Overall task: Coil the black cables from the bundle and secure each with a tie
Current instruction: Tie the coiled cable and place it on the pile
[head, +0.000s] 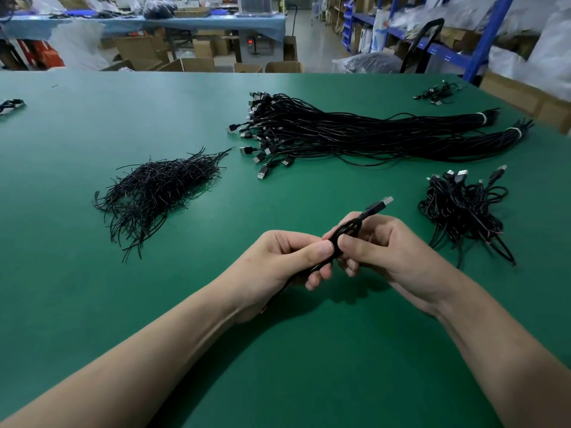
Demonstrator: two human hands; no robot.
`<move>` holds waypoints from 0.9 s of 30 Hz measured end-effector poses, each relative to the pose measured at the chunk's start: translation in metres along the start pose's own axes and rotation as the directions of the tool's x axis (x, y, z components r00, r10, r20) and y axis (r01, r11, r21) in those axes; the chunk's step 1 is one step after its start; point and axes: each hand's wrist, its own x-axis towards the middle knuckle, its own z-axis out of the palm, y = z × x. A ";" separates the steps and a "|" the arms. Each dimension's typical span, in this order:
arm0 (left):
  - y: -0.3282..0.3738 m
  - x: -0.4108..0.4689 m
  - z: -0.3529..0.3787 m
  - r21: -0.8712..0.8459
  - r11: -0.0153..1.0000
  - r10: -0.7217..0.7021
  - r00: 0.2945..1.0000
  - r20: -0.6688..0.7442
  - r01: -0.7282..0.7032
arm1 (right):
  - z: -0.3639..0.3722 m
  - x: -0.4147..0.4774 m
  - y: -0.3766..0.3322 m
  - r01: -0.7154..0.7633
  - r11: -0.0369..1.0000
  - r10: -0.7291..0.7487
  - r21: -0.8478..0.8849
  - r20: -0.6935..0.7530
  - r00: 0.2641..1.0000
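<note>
Both hands over the green bench [92,304] — left hand [278,261], right hand [386,245], fingers of each pinched on one folded black cable [349,227], USB plug [381,203] poking up — big bundle [355,134] beyond.

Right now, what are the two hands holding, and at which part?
Both hold one looped black cable: the left hand pinches its lower part, the right hand grips just below the USB plug.

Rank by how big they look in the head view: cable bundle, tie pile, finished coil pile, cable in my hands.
Largest to smallest:
1. cable bundle
2. tie pile
3. finished coil pile
4. held cable, partly hidden
</note>
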 end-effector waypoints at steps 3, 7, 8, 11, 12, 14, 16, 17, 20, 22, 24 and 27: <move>0.001 -0.001 -0.001 0.060 0.998 -0.003 0.999 0.043 0.000 | -0.002 0.000 0.000 -0.012 0.998 0.014 -0.066 0.032 0.999; 0.002 0.000 -0.004 0.197 0.980 0.007 0.999 0.051 -0.017 | -0.001 0.001 0.005 -0.046 0.993 0.044 -0.113 -0.022 0.999; 0.001 0.000 -0.004 0.210 0.977 0.022 0.999 0.024 -0.026 | 0.001 0.001 0.005 -0.048 0.994 0.044 -0.095 -0.040 0.998; -0.001 0.003 -0.003 0.180 0.982 0.078 0.991 -0.104 -0.058 | 0.005 0.004 0.005 -0.021 0.998 0.014 -0.060 -0.107 0.994; -0.002 0.004 -0.002 0.143 0.988 0.086 0.986 -0.143 -0.065 | 0.005 0.004 0.005 -0.001 0.995 -0.011 -0.100 -0.125 0.992; -0.004 0.005 -0.001 0.080 0.995 0.082 0.978 -0.193 -0.067 | 0.007 0.004 0.004 0.050 0.977 -0.082 -0.209 -0.151 0.985; -0.006 0.005 -0.001 0.047 0.997 0.071 0.974 -0.216 -0.062 | 0.008 0.005 0.006 0.087 0.934 -0.159 -0.347 -0.185 0.970; -0.007 0.005 0.000 0.038 0.997 0.067 0.972 -0.226 -0.060 | 0.008 0.005 0.007 0.091 0.899 -0.195 -0.429 -0.204 0.959; -0.010 0.006 -0.002 0.075 0.995 0.084 0.956 -0.281 -0.066 | 0.010 0.003 0.011 0.090 0.779 -0.280 -0.620 -0.216 0.935; -0.010 0.007 -0.004 0.178 0.981 0.133 0.942 -0.307 -0.081 | 0.012 0.003 0.013 0.088 0.725 -0.297 -0.683 -0.194 0.935; -0.011 0.008 -0.005 0.264 0.960 0.180 0.930 -0.321 -0.095 | 0.014 0.002 0.015 0.094 0.687 -0.313 -0.720 -0.176 0.933; -0.012 0.007 -0.004 0.330 0.938 0.228 0.909 -0.348 -0.108 | 0.016 0.002 0.015 0.108 0.672 -0.345 -0.732 -0.180 0.921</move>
